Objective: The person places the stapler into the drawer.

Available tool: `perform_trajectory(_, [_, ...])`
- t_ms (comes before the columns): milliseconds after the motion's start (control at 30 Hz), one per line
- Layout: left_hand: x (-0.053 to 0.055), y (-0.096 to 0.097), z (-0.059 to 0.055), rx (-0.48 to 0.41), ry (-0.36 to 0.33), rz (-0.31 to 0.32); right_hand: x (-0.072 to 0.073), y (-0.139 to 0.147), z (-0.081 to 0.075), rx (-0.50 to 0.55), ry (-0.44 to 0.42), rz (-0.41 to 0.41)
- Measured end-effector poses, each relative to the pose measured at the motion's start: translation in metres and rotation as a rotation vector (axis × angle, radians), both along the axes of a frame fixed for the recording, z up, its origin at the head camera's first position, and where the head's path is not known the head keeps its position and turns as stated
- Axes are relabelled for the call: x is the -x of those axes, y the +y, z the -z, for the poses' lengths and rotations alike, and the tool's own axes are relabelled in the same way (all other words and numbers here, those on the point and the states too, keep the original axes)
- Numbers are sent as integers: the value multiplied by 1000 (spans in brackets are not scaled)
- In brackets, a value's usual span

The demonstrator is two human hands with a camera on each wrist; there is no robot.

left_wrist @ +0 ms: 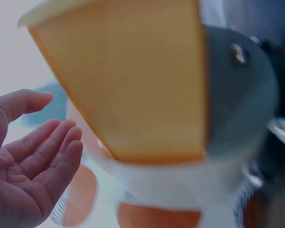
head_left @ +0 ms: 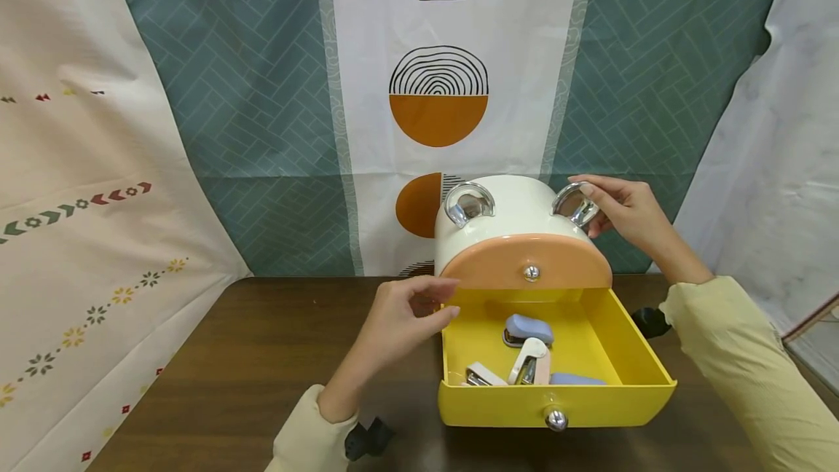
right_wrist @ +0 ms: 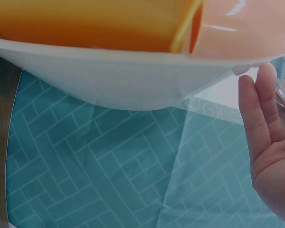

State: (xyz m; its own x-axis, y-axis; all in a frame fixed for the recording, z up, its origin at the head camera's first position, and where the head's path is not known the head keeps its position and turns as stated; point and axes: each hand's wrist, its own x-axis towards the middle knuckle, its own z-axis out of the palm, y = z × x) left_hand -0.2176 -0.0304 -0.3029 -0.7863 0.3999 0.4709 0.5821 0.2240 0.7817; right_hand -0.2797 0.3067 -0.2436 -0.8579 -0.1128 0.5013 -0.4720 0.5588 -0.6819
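Observation:
A white desktop drawer box [head_left: 514,202] has a peach upper drawer [head_left: 488,261] pushed in and a yellow lower drawer [head_left: 505,406] pulled out. My right hand [head_left: 625,213] holds the silver ring [head_left: 577,204] on the box's right top, thumb in front and fingers behind. To the left of the yellow drawer, my left hand [head_left: 409,319] has loosely bent fingers with nothing between them; its fingertips are near the drawer's left wall. Inside lie a blue mini stapler [head_left: 529,328], a white-and-pink stapler [head_left: 534,359], a white stapler [head_left: 485,375] and a blue item [head_left: 575,379] partly hidden by the drawer front.
Another silver ring [head_left: 469,202] sits on the box's left top. The box stands on a dark wooden table [head_left: 275,355], close to a patterned curtain [head_left: 255,108] behind. Pale cloth [head_left: 85,224] hangs on the left, with more white cloth [head_left: 773,181] on the right.

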Motion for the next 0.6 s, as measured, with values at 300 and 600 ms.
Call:
perform_trajectory(300, [26, -40, 44, 164, -25, -219, -1, -1, -1, -7, -4, -4])
perform_trajectory(600, [49, -66, 83, 391, -37, -304, -2, -1, 0, -7, -2, -6])
